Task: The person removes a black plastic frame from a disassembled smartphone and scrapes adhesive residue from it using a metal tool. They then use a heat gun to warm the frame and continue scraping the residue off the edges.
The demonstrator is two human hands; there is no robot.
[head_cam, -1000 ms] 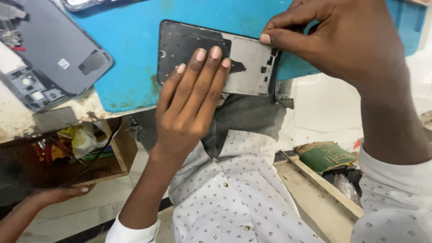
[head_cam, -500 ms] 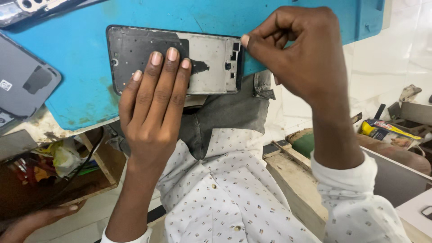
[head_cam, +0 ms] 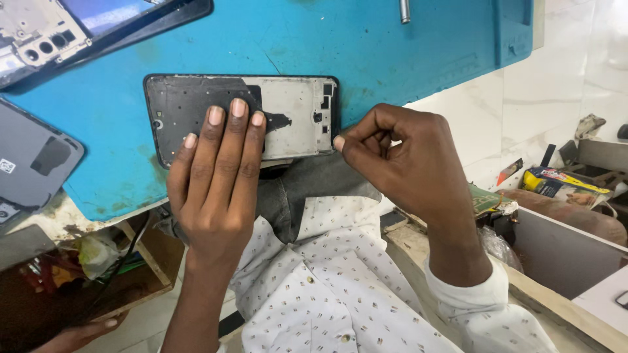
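My left hand (head_cam: 219, 180) lies flat, fingers pressed together, on the phone frame (head_cam: 294, 111), which rests on the blue mat (head_cam: 392, 59) in the upper middle of the frame. My right hand (head_cam: 402, 163) is curled at the frame's lower right corner, thumb tip against its edge.

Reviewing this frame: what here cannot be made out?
Head view:
- Middle of the phone frame: covered by the left hand.
- Whether the right hand pinches anything at the frame's corner: its curled fingers hide that.
- Opened phone and grey back cover: cut off by the left edge.
- Metal rod: cut by the top edge.
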